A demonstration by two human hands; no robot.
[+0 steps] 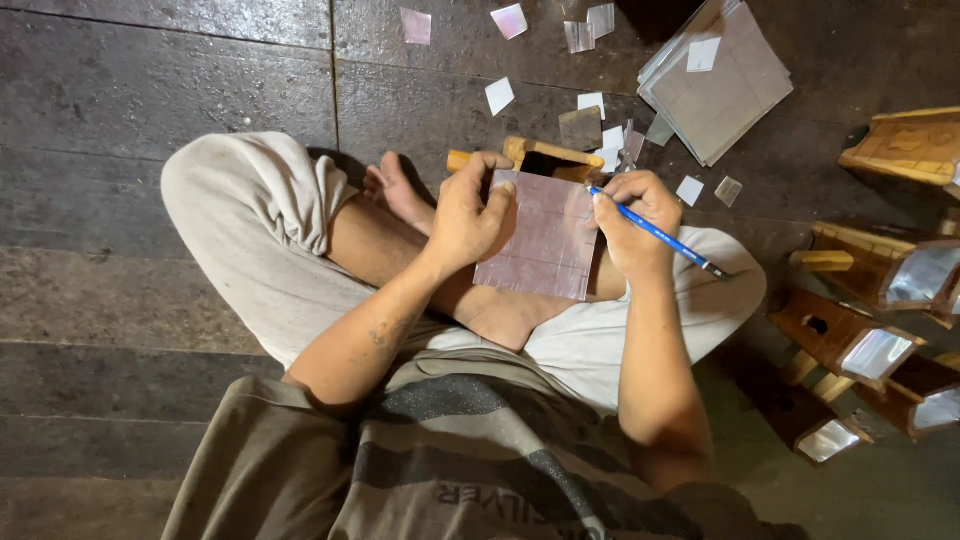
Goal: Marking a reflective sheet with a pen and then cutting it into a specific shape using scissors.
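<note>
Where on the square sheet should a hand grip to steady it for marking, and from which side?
Grip the square sheet at its upper left corner, coming from the left, as the left hand does. It is thin and flat, and the right hand works the blue pencil along its right edge.

The scene is dim and warm-toned, with the dark plank floor [150, 90] soaking up most of the light. Light falls from above, leaving the hands and forearms evenly lit. Bright glare flashes off the mirror pieces [880, 352] at three to four o'clock. A deep shadow sits at one o'clock. Focus is sharp at centre; the edges bend slightly, wide-angle fashion.
</note>
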